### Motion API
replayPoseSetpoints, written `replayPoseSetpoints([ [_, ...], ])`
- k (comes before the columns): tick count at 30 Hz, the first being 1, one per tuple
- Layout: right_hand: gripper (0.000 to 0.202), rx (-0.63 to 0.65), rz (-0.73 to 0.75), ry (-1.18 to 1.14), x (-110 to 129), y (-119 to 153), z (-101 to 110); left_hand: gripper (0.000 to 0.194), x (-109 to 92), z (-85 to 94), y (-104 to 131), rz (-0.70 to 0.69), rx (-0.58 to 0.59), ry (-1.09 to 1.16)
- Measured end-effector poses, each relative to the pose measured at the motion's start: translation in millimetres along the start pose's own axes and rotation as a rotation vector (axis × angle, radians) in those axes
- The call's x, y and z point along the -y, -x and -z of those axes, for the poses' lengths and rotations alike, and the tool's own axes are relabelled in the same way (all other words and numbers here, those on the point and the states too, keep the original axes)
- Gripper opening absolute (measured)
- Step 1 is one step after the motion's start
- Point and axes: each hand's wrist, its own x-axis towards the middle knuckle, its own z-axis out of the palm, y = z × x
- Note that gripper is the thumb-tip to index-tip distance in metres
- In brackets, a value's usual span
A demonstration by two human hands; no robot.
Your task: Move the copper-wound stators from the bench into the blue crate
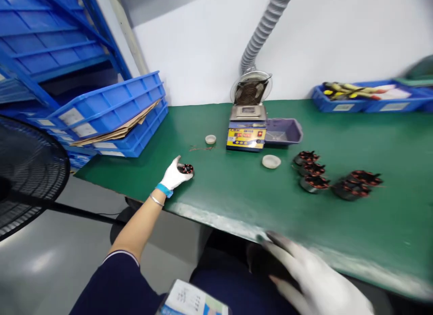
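Observation:
My left hand (175, 174), in a white glove, is wrapped round a small motor stator (186, 169) with copper windings, near the table's left front edge. My right hand (304, 270), also gloved in white, is blurred at the front edge. Its thumb and fingers are apart, with a dark area between them; I make out no held thing there. Several more stators (315, 183) stand in two groups on the right. A white round dish (271, 161) lies in front of the digital soldering pot (246, 134), and a smaller dish (210, 139) is to its left.
Blue crates (115, 107) are stacked at left, near a black fan (30, 175). A grey duct (267, 26) comes down behind the pot. Beside it is a purple tray (284, 130). Blue bins (341, 105) with tools line the back right. Thin wire scraps (201, 148) lie on the green table (219, 184).

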Motion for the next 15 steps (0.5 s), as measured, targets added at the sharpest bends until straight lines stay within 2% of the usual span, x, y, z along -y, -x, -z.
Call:
replayPoseSetpoints([
  [1, 0.041, -0.007, -0.05, -0.01, 6.7, -18.4, -2.8, 0.113, -5.2, -6.3, 0.7, -0.019, 0.017, 0.012],
  [3, 0.046, 0.133, -0.205, -0.129, 15.9, -54.8, -11.2, 0.112, -18.3, -23.1, 12.6, -0.06, 0.101, 0.028],
  [5, 0.067, 0.421, -0.556, -0.309, 18.5, -88.0, -20.6, 0.111, -32.8, -43.2, 32.3, -0.098, 0.251, 0.06],
  [6, 0.079, 0.488, -0.685, -0.373, 17.5, -102.1, -24.7, 0.112, -40.3, -53.5, 42.2, -0.111, 0.33, 0.04],
  [7, 0.091, 0.492, -0.753, -0.393, 15.5, -113.6, -27.9, 0.114, -47.8, -63.4, 50.6, -0.129, 0.427, 0.053],
  [8, 0.093, 0.484, -0.792, -0.374, 12.7, -121.6, -29.8, 0.115, -55.5, -72.8, 56.7, -0.154, 0.524, 0.085],
  [9, 0.083, 0.492, -0.787, -0.364, 9.7, -125.6, -30.0, 0.115, -63.3, -81.3, 60.1, -0.175, 0.629, 0.105],
  [11, 0.064, 0.496, -0.793, -0.311, 3.8, -119.1, -23.8, 0.12, -79.5, -95.3, 58.4, -0.146, 0.86, 0.186],
  [13, 0.057, 0.479, -0.886, -0.276, -0.4, -92.0, -7.0, 0.127, -96.4, -105.2, 49.6, -0.022, 1.105, 0.29],
  [14, 0.059, 0.443, -0.971, -0.264, -1.2, -71.2, 5.7, 0.128, -104.7, -109.3, 44.6, 0.021, 1.152, 0.304],
  [15, 0.061, 0.39, -1.069, -0.264, -0.6, -46.2, 21.0, 0.127, -112.6, -113.1, 40.3, 0.018, 1.143, 0.28],
])
